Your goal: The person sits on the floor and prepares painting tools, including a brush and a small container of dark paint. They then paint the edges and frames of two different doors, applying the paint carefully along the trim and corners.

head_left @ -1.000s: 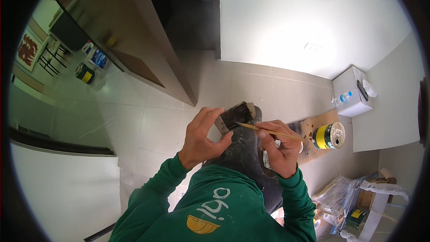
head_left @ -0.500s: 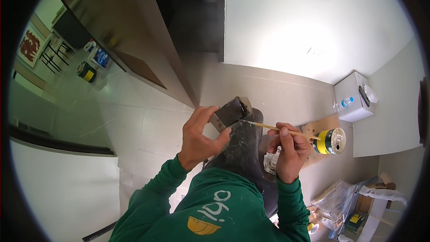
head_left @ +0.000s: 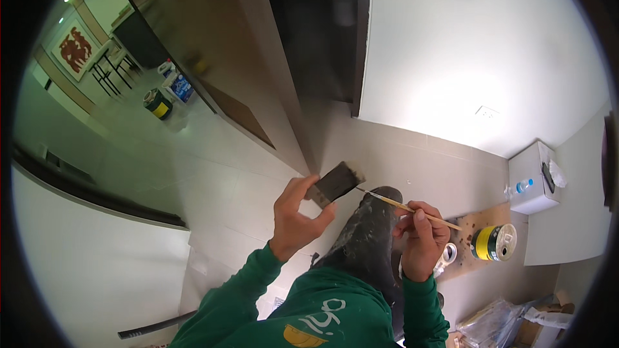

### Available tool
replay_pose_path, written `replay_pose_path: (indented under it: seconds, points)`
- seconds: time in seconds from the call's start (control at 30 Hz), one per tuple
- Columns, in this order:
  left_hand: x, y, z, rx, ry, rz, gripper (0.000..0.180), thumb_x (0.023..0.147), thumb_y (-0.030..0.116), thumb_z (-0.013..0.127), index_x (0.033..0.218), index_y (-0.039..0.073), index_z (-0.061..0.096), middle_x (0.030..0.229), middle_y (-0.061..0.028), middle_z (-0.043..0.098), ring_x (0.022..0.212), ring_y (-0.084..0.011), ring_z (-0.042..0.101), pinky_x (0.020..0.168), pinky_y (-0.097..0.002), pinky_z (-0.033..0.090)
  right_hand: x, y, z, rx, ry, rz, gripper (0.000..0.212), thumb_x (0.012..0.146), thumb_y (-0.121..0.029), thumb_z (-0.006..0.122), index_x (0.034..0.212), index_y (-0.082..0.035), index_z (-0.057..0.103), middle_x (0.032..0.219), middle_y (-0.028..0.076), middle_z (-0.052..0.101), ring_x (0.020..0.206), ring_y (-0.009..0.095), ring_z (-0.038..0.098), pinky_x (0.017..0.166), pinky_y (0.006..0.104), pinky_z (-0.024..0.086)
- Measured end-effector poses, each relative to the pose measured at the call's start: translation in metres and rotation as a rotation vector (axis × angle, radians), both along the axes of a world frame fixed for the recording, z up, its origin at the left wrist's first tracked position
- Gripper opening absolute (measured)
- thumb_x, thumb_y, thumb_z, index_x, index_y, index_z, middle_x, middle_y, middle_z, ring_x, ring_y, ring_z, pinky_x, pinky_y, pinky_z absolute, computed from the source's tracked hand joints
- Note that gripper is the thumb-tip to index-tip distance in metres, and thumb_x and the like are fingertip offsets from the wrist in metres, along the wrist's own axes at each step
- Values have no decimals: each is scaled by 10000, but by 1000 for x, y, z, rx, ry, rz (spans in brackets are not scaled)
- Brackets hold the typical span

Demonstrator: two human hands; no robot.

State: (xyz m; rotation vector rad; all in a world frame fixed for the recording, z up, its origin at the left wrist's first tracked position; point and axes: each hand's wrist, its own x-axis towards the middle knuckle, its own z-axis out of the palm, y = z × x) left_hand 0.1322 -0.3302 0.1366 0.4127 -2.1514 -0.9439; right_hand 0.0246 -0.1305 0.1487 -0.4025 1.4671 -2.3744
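My left hand (head_left: 298, 220) grips a small dark box-shaped piece (head_left: 335, 184) between thumb and fingers; its side is blackish and its edges are greyish-brown. In my right hand (head_left: 422, 240) is a thin paintbrush (head_left: 403, 206) with a pale wooden handle, pinched between thumb and fingers. The brush tip points left at the piece's right edge; whether they touch, I cannot tell. Both hands are above my dark-trousered leg (head_left: 354, 225). Below the right hand, partly covered by it, is a roll of tape (head_left: 448, 252).
A can with a yellow band (head_left: 496, 242) stands on a stained brown board (head_left: 476, 219) at the right. Beyond it, a white box (head_left: 534, 180) has a plastic bottle (head_left: 521, 187) by it. A large brown door (head_left: 251, 38) rises ahead on the left. Packing material (head_left: 496, 322) lies lower right.
The whole view has shifted, so the room appears lower and further right. The left hand has turned the piece slightly. The brush stays close by it, and both grips are kept.
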Motion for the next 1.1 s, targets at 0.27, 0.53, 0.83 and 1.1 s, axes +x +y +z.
replay_pose_path:
  seconds: [0.27,0.53,0.83,1.1]
  points:
    - [52,-21,-59,-35,-129,103,515,652,70,814,1116,-11,606,945,-126,628,766,-243,628,693,-325,522,-39,-109,-19,-180,-340,273,287,897,-184,549,1062,36,632,915,155,692,826,257,671,721,350,527]
    - [82,-27,-77,66,-205,151,515,655,66,811,1117,-17,600,945,-141,623,781,-255,629,712,-342,521,-53,-184,-70,-276,-400,322,293,913,-193,503,1081,21,614,1000,152,678,1022,301,656,949,431,493]
    - [78,-40,-75,92,-213,200,510,659,63,806,1120,-13,602,959,-125,621,825,-226,621,760,-326,513,-60,-202,-74,-281,-436,334,289,919,-173,476,1093,24,597,1023,161,667,1082,314,631,1001,453,459]
    - [74,-42,-79,108,-212,195,513,664,57,802,1131,-10,600,962,-124,618,833,-226,618,766,-325,510,-61,-207,-78,-274,-450,338,289,921,-173,476,1098,22,595,1038,163,669,1084,316,634,997,446,465]
